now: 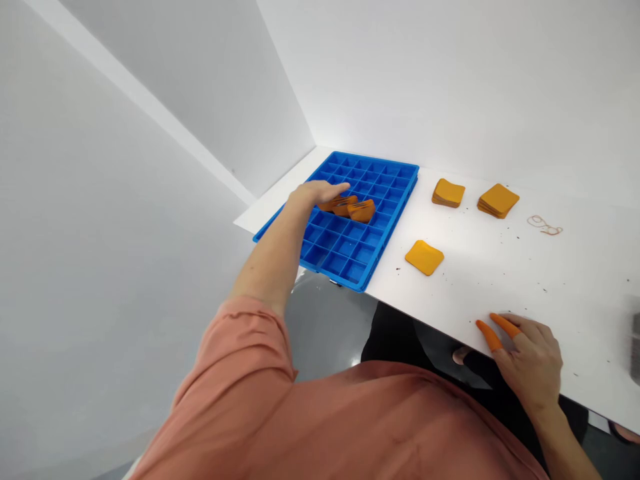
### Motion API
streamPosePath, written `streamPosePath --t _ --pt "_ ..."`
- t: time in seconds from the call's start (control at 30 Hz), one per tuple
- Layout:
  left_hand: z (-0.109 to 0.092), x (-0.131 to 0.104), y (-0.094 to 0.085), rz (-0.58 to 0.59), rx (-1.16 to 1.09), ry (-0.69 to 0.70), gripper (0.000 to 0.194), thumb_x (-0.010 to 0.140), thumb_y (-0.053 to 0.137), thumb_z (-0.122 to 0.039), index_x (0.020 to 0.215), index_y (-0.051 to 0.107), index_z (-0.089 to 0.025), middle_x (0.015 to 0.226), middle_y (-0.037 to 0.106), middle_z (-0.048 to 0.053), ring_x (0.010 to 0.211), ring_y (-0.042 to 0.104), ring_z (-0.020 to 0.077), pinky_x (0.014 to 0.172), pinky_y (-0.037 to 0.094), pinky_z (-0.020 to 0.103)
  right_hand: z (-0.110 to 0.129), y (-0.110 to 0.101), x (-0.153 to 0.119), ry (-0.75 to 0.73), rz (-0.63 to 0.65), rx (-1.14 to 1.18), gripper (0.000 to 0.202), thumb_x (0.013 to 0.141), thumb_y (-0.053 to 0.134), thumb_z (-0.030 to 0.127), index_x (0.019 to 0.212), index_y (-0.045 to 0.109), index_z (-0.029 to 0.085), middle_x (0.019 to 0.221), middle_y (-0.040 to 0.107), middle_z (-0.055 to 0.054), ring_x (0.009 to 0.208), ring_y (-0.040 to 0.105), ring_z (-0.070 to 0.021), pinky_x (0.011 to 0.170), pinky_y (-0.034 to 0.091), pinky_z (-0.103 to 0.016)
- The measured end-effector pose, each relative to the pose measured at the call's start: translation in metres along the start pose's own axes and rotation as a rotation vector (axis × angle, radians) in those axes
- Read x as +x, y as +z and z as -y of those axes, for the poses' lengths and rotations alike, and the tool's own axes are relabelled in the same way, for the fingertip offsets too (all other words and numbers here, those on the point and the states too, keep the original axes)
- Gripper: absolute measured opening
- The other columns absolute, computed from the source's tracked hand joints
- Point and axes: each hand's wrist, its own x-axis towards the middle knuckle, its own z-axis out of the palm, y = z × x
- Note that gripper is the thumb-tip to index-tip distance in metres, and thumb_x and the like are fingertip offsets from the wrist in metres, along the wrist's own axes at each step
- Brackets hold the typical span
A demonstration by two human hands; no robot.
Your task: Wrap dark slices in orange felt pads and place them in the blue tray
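Observation:
My left hand hovers palm down over the middle of a blue compartment tray. Its thumb stretches out to the right, and the other fingers are mostly hidden. Beneath and beside it, several orange-brown stacks of thin square pieces stand in a row of compartments; the leftmost is partly covered by the hand. On the white table near its front edge rests my right hand, fingers extended and nothing held. Orange finger cots cover its thumb and index finger.
Two orange-yellow stacks of squares lie right of the tray. Closer to me is another orange-yellow square piece or thin stack. Loose rubber bands and dark specks lie on the white table. A blurred dark object stands at the right edge.

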Motion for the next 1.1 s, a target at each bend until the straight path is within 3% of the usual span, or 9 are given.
streamPosePath --t 0.07,0.17,0.33,0.53,0.63,0.73,0.83,0.97,1.1 --pt "-0.001 -0.01 0.0 -0.064 0.029 -0.009 0.101 0.097 0.035 -0.095 0.146 0.078 -0.018 0.159 0.071 0.022 0.151 0.061 0.0522 0.128 0.045 0.063 0.0 0.0 0.0 0.004 -0.005 0.01 0.019 0.102 0.074 0.022 0.119 0.081 0.019 0.114 0.083 -0.01 0.102 0.072 -0.0314 0.086 0.057 -0.046" --pt "-0.004 -0.03 0.015 -0.098 -0.033 0.129 0.102 0.104 0.025 -0.088 0.171 0.055 -0.017 0.182 0.049 0.017 0.17 0.043 0.0415 0.141 0.03 0.053 0.0 0.002 -0.001 0.038 -0.003 0.016 0.02 0.101 0.073 0.023 0.119 0.082 0.02 0.115 0.083 -0.01 0.104 0.072 -0.0316 0.088 0.057 -0.048" --pt "-0.011 -0.052 0.037 -0.166 -0.038 0.115 0.103 0.105 0.025 -0.087 0.179 0.042 -0.017 0.191 0.032 0.016 0.181 0.02 0.0383 0.146 0.014 0.054 -0.002 0.006 -0.005 0.068 0.008 0.033 0.021 0.103 0.072 0.03 0.117 0.084 0.022 0.116 0.083 -0.01 0.107 0.073 -0.0319 0.091 0.057 -0.048" --pt "-0.03 -0.084 0.024 -0.18 -0.056 0.084 0.088 0.109 0.036 -0.071 0.177 0.043 -0.015 0.19 0.034 0.016 0.18 0.021 0.0406 0.146 0.016 0.064 0.002 0.01 0.001 0.146 -0.006 0.058 0.025 0.107 0.073 0.04 0.113 0.086 0.02 0.113 0.084 -0.012 0.105 0.072 -0.0311 0.091 0.057 -0.048" --pt "-0.051 -0.13 0.022 -0.424 -0.129 0.266 0.084 0.107 0.04 -0.065 0.174 0.048 -0.015 0.184 0.047 0.012 0.176 0.033 0.0359 0.148 0.017 0.054 0.011 0.005 0.005 0.268 0.004 0.226 0.03 0.107 0.072 0.048 0.115 0.087 0.023 0.113 0.084 -0.013 0.106 0.073 -0.0326 0.095 0.06 -0.053" --pt "-0.073 -0.187 0.037 -0.498 -0.219 0.513 0.072 0.101 0.052 -0.068 0.165 0.062 -0.035 0.174 0.061 0.001 0.169 0.048 0.0323 0.146 0.031 0.05 0.017 -0.005 0.003 0.327 0.0 0.341 0.031 0.108 0.071 0.051 0.117 0.087 0.027 0.114 0.083 -0.013 0.105 0.075 -0.0323 0.096 0.065 -0.054" --pt "-0.091 -0.236 0.07 -0.342 -0.303 0.64 0.052 0.095 0.065 -0.068 0.144 0.075 -0.056 0.155 0.076 -0.007 0.152 0.067 0.0338 0.134 0.052 0.054 0.017 -0.027 -0.007 0.358 0.019 0.353 0.027 0.105 0.077 0.05 0.116 0.088 0.028 0.109 0.083 -0.01 0.099 0.077 -0.0276 0.089 0.068 -0.046" --pt "-0.113 -0.267 0.125 -0.155 -0.389 0.701 0.035 0.093 0.07 -0.06 0.111 0.087 -0.035 0.119 0.089 0.007 0.111 0.084 0.0367 0.107 0.068 0.056 -0.004 -0.085 -0.022 0.395 0.051 0.432 0.029 0.105 0.079 0.053 0.11 0.089 0.027 0.093 0.08 -0.007 0.08 0.073 -0.0202 0.071 0.061 -0.036" --pt "-0.127 -0.259 0.162 -0.111 -0.455 0.667 0.029 0.094 0.07 -0.055 0.101 0.085 -0.03 0.097 0.087 0.004 0.078 0.077 0.0272 0.075 0.066 0.044 -0.069 -0.15 -0.012 0.568 0.119 0.462 0.04 0.098 0.083 0.063 0.104 0.091 0.023 0.073 0.07 -0.001 0.061 0.056 -0.0136 0.057 0.044 -0.031"
